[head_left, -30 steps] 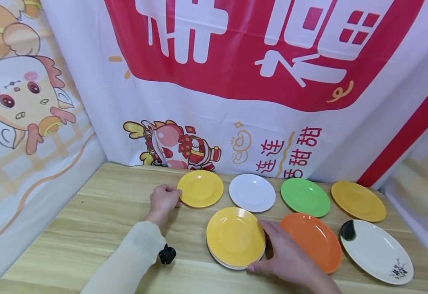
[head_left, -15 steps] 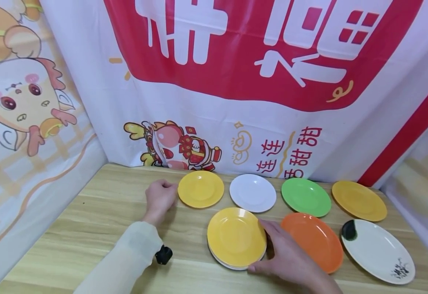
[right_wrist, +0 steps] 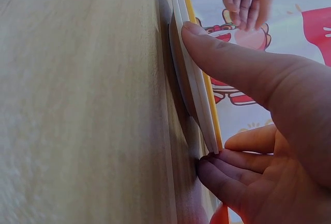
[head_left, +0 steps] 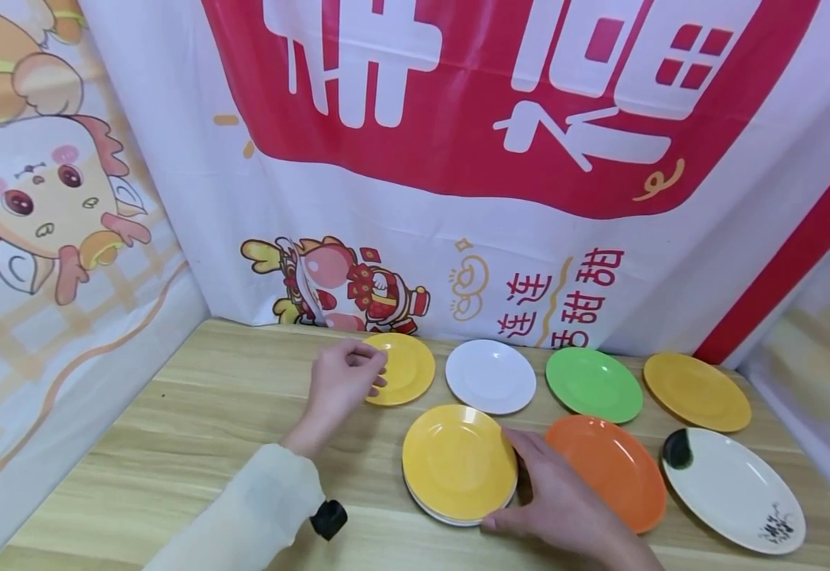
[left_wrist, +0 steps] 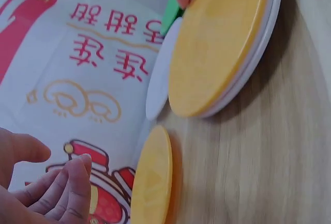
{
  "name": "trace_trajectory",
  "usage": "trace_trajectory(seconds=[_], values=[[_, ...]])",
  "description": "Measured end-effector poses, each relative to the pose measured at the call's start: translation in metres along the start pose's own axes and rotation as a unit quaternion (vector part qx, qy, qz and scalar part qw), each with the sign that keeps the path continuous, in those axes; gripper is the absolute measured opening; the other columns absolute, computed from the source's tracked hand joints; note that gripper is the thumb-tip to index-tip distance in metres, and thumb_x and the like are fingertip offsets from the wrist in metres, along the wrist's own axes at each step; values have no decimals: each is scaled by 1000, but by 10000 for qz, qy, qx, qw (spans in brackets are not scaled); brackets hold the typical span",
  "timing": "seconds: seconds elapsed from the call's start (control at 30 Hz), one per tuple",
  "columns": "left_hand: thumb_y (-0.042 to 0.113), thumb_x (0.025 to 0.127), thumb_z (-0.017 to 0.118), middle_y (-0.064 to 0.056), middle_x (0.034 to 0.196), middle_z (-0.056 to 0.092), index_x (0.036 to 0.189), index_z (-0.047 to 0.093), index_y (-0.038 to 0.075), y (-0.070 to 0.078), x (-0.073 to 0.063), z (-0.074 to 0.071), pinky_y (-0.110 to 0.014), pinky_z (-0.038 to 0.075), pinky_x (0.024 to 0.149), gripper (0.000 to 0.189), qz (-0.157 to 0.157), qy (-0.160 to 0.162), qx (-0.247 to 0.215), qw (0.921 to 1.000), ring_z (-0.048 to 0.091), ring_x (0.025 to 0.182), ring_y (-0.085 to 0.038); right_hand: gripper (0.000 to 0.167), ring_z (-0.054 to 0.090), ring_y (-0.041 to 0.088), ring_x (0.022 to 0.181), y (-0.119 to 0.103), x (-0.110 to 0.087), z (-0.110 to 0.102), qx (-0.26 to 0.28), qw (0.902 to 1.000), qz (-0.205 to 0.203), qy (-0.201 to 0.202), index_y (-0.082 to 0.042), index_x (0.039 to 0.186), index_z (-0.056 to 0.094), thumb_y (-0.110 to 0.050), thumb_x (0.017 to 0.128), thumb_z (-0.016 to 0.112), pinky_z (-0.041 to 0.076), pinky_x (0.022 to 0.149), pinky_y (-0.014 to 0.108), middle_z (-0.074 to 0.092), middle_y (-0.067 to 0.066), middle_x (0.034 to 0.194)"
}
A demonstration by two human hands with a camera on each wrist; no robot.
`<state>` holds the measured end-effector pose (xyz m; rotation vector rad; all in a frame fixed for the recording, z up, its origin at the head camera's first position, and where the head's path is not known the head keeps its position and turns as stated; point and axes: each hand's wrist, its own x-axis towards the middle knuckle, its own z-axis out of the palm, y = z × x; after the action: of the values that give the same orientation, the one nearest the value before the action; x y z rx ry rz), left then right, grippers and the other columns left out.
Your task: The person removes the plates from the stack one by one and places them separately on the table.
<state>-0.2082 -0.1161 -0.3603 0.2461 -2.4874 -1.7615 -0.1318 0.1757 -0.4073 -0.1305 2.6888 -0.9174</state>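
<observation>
In the head view my right hand grips the right rim of a short stack of plates, a yellow plate on top of white ones. The right wrist view shows the thumb on the stack's edge and fingertips curled at the underside of the rim. Above the left part of another yellow plate hovers my left hand, partly covering it. In the left wrist view that hand's thumb and fingers are apart and hold nothing.
A white plate, a green plate and a darker yellow plate line the back. An orange oval plate and a white patterned oval plate lie right of the stack. A printed cloth hangs behind the wooden table.
My left hand drew away left from the rear yellow plate's edge, then moved right, over that plate. The right hand keeps its grip on the stack, which has stayed in place.
</observation>
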Motion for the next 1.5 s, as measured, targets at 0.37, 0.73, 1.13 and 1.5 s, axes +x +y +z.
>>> trace_trajectory(seconds=[0.37,0.73,1.13,1.5], values=[[20,99,77,-9,88,75,103,73,4,-7,-32,17,-28,61,64,17,269,-819,528,9949,71,71,-18,126,51,29,147,0,0,1,-77,9998,-154,95,-18,160,48,-68,56,100,45,123,62,52,2,161],[21,95,82,-4,80,69,97,73,5,-25,-49,24,-24,52,54,19,420,-1485,1096,9819,60,62,-13,123,53,28,145,-1,-1,0,9,9998,-186,59,-20,159,49,-67,57,100,45,122,63,53,1,160],[6,86,85,-3,78,67,97,71,1,-38,-54,26,-22,53,57,18,650,-1186,1104,9846,60,66,-11,124,51,28,146,1,0,0,51,9998,-192,66,-18,160,48,-65,58,101,45,123,62,51,2,162],[16,91,86,-2,72,64,92,67,7,-49,-51,31,-22,47,45,20,-1,-1542,1087,9820,58,52,-13,126,51,29,147,1,-1,-1,-55,9998,-157,68,-18,161,47,-67,58,100,45,123,63,50,3,163]])
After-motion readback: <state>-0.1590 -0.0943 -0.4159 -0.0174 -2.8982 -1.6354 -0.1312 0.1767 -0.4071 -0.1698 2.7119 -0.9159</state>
